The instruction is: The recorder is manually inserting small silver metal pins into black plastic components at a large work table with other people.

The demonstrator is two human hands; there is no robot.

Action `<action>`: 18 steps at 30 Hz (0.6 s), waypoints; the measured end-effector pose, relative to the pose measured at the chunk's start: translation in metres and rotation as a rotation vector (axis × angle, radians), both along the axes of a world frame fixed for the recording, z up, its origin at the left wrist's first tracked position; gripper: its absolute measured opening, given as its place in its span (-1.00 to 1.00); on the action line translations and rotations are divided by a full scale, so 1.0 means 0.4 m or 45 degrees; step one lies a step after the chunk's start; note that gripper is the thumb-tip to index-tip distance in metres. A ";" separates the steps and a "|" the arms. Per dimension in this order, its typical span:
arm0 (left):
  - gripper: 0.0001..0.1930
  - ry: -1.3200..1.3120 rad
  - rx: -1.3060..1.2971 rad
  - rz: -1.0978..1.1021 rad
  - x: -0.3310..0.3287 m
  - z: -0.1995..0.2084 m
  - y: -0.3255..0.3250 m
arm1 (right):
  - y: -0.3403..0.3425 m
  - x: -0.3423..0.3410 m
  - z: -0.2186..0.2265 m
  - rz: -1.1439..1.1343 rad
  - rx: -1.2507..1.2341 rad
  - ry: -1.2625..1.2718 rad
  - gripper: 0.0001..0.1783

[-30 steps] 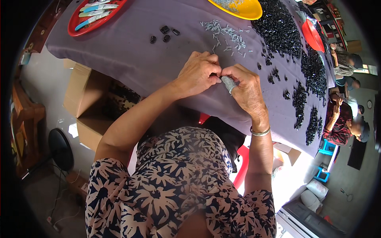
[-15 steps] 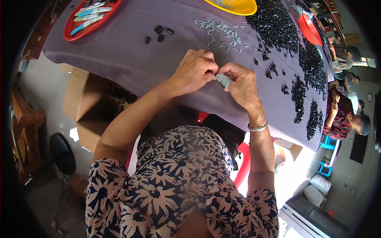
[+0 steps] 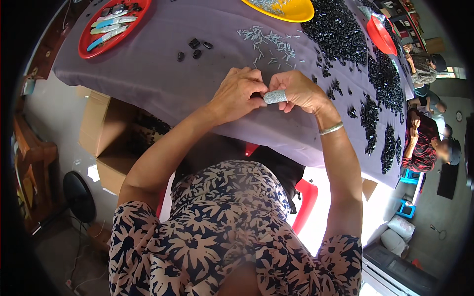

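Observation:
Above the table's near edge, my left hand (image 3: 240,94) and my right hand (image 3: 300,93) meet with their fingertips pinched together. Whatever lies between them is too small and too covered to make out. A grey speckled sleeve (image 3: 275,96) wraps my right thumb. Just beyond my hands, slim pale grey pins (image 3: 266,42) lie scattered on the purple cloth (image 3: 148,64). Several small black parts (image 3: 194,44) rest in a loose group to the left of them.
At the far left, a red tray (image 3: 85,43) holds knives with pale and blue handles. More pins fill a yellow bowl (image 3: 303,15). Heaps of black parts (image 3: 335,34) cover the right side, with a red bowl (image 3: 382,37) among them. An opened cardboard box (image 3: 93,126) stands below left.
My right wrist has swung outward to the right, and the wrapped thumb has turned from slanting to nearly level. My left hand has shifted slightly and stays at the right fingertips.

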State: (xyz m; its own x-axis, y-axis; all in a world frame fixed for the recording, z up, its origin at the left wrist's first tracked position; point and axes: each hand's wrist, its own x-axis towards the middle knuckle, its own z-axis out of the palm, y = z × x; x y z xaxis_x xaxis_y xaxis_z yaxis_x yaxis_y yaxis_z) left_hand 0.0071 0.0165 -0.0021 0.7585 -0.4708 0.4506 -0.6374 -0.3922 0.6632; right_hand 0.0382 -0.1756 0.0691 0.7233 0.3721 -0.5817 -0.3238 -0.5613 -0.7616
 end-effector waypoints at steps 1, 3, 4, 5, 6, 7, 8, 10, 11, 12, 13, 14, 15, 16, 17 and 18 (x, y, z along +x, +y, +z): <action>-0.85 -0.004 0.001 -0.001 0.003 -0.004 -0.001 | 0.010 0.009 0.008 0.048 -0.051 0.033 -0.84; -0.83 0.012 -0.202 -0.011 0.011 -0.013 -0.004 | 0.015 0.028 0.010 0.092 -0.103 0.065 -0.82; -0.83 0.011 -0.202 -0.014 0.012 -0.014 -0.005 | 0.013 0.040 0.007 0.129 -0.117 0.114 -0.80; -0.81 0.039 -0.239 -0.022 0.011 -0.014 -0.005 | 0.013 0.046 0.005 0.166 -0.132 0.164 -0.79; -0.79 0.065 -0.274 -0.033 0.014 -0.010 -0.008 | 0.014 0.049 0.009 0.161 -0.130 0.162 -0.79; -0.79 0.066 -0.273 -0.038 0.015 -0.010 -0.012 | 0.018 0.053 0.012 0.210 -0.192 0.183 -0.83; -0.78 0.041 -0.250 -0.014 0.015 -0.013 -0.017 | 0.021 0.057 0.015 0.260 -0.255 0.207 -0.87; -0.78 0.029 -0.233 0.021 0.015 -0.014 -0.013 | 0.035 0.065 0.024 0.278 -0.274 0.236 -0.86; -0.77 0.062 -0.248 0.034 0.015 -0.014 -0.010 | 0.040 0.067 0.024 0.293 -0.289 0.260 -0.84; -0.77 0.100 -0.263 0.047 0.010 -0.011 -0.009 | 0.040 0.067 0.022 0.296 -0.290 0.277 -0.84; -0.81 0.148 -0.245 0.074 0.004 -0.006 -0.011 | 0.039 0.066 0.018 0.314 -0.257 0.250 -0.82; -0.81 0.168 -0.245 0.076 0.000 0.001 -0.011 | 0.037 0.066 0.014 0.332 -0.221 0.225 -0.79; -0.84 0.133 -0.222 0.057 -0.005 0.011 -0.009 | 0.035 0.064 0.024 0.367 -0.178 0.239 -0.75; -0.86 0.098 -0.198 0.038 -0.005 0.018 -0.008 | 0.039 0.062 0.036 0.368 -0.173 0.262 -0.75; -0.88 0.140 -0.150 0.011 -0.002 0.022 -0.008 | 0.043 0.062 0.050 0.374 -0.214 0.265 -0.74; -0.88 0.155 -0.146 0.007 0.000 0.026 -0.005 | 0.046 0.061 0.058 0.375 -0.255 0.262 -0.72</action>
State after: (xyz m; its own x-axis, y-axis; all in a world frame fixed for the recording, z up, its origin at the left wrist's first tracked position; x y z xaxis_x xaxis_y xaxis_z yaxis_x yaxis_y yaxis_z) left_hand 0.0069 0.0144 0.0082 0.8133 -0.4173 0.4055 -0.5475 -0.3128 0.7761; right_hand 0.0628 -0.1572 0.0925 0.4636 0.4106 -0.7852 -0.2611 -0.7835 -0.5639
